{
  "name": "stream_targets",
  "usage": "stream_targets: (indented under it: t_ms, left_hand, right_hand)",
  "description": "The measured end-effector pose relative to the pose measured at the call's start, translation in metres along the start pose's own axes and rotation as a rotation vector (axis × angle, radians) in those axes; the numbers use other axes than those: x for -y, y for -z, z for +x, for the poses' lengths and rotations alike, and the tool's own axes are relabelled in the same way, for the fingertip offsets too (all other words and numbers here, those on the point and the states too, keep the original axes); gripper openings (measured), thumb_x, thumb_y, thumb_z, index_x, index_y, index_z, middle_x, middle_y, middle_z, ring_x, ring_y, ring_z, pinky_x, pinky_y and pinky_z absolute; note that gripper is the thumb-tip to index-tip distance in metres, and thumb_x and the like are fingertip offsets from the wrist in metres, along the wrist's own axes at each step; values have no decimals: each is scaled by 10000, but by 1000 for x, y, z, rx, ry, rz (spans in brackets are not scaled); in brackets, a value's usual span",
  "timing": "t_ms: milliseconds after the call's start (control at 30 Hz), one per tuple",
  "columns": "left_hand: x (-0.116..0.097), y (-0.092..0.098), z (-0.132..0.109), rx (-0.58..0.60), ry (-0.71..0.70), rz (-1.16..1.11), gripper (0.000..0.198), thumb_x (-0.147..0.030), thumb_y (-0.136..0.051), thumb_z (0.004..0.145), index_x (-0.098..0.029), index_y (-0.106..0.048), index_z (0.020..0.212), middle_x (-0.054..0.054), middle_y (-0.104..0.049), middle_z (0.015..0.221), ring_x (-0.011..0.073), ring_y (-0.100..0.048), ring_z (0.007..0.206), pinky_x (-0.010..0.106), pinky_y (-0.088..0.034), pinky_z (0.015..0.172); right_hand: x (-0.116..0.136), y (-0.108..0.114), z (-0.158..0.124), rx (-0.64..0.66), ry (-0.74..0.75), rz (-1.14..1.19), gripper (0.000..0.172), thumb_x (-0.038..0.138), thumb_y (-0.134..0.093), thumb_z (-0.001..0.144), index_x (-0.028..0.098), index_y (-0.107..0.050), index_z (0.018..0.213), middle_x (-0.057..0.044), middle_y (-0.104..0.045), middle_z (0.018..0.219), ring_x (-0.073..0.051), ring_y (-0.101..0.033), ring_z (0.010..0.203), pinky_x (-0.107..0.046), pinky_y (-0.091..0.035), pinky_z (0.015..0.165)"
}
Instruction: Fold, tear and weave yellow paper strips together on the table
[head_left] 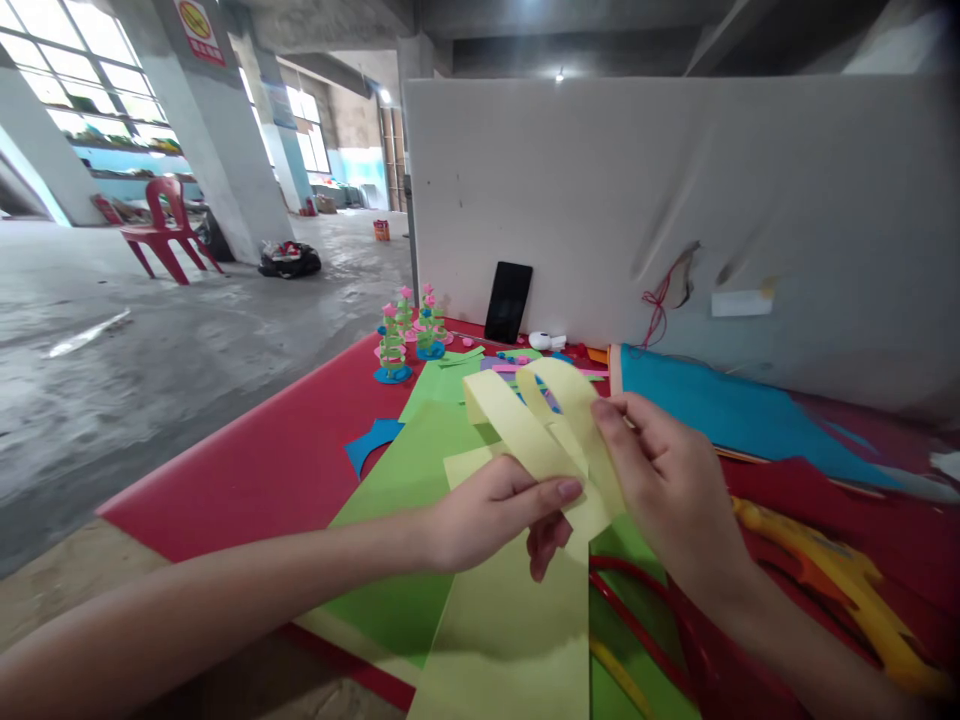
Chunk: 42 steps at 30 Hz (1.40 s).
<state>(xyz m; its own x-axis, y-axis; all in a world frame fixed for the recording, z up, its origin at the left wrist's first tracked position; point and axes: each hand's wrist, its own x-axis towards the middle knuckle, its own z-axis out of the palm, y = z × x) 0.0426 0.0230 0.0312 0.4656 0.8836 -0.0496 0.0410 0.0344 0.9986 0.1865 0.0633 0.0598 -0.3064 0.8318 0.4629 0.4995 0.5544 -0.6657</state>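
A pale yellow paper strip [504, 415] is bent into two loops that meet low in the middle. My left hand [499, 508] pinches the strip near that crossing, thumb on top and fingers curled beneath. On the other side, my right hand [679, 485] is closed on the right-hand loop between thumb and fingers. Below the hands lies a pale yellow paper sheet [517, 640], partly over green paper [409, 535]. Red scissor-like handles [637, 590] rest beside the sheet, under my right wrist; their other end is hidden.
Small spiral paper trees [392, 350] stand at the back left of the red table covering [262, 450]. A black phone [508, 302] leans on the white panel [600, 180]. A yellow glue gun [825, 560] lies at right, near blue sheets [720, 400]. Blue paper [371, 440] lies left.
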Motion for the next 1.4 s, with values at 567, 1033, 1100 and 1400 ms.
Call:
stream_targets:
  t_ms: [567, 1033, 1100, 1400]
  left_hand:
    - [13, 0, 7, 81, 94, -88, 362, -405, -440, 796, -99, -540, 632, 12, -546, 598, 60, -474, 438, 202, -418, 492]
    - [-1, 2, 2, 26, 180, 171, 464, -505, -323, 813, -145, -529, 607, 19, -549, 676, 111, -510, 664, 216, -405, 688]
    - [2, 0, 3, 0, 134, 112, 464, -462, -324, 828, -140, -515, 553, 15, -548, 631, 108, -514, 630, 220, -409, 692]
    - [8, 0, 2, 321, 239, -61, 299, -112, -361, 765, -132, -579, 562, -19, -504, 462, 76, -453, 401, 187, -392, 460]
  right_hand:
    - [0, 2, 6, 440, -264, 485, 203, 344, -517, 774, 187, -610, 684, -18, -600, 797, -145, -579, 734, -186, -472, 560]
    - [-9, -6, 5, 506, -308, 527, 159, 340, -579, 732, 210, -670, 750, -29, -597, 987, -135, -580, 776, -195, -469, 609]
    - [-10, -6, 5, 514, -337, 539, 160, 334, -591, 723, 203, -663, 778, -27, -615, 908, -130, -580, 748, -201, -464, 618]
    - [-2, 0, 6, 832, -409, 891, 444, 168, -583, 724, 245, -489, 1151, -38, -587, 1034, -173, -554, 930, -323, -422, 833]
